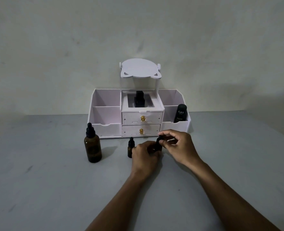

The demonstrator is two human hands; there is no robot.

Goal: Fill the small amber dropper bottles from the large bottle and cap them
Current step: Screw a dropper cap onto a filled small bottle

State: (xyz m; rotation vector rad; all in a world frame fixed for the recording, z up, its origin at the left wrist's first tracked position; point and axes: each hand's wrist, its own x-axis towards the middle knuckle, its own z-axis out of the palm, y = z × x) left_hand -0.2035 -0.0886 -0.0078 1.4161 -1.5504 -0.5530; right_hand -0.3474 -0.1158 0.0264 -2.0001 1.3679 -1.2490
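The large amber bottle [93, 148] with a black dropper cap stands upright on the grey table at the left. One small amber dropper bottle [130, 148] stands capped just left of my left hand. My left hand [145, 155] wraps around a second small bottle, whose body is mostly hidden. My right hand [178, 145] pinches that bottle's black dropper cap [159, 142] from the right. Whether the cap is screwed on cannot be told.
A white desk organizer [104, 129] with two gold-knobbed drawers stands against the wall behind the bottles. A black Kahf tube [181, 113] leans in its right compartment, and a black box [139, 100] sits in the centre tray. A round shelf tops it.
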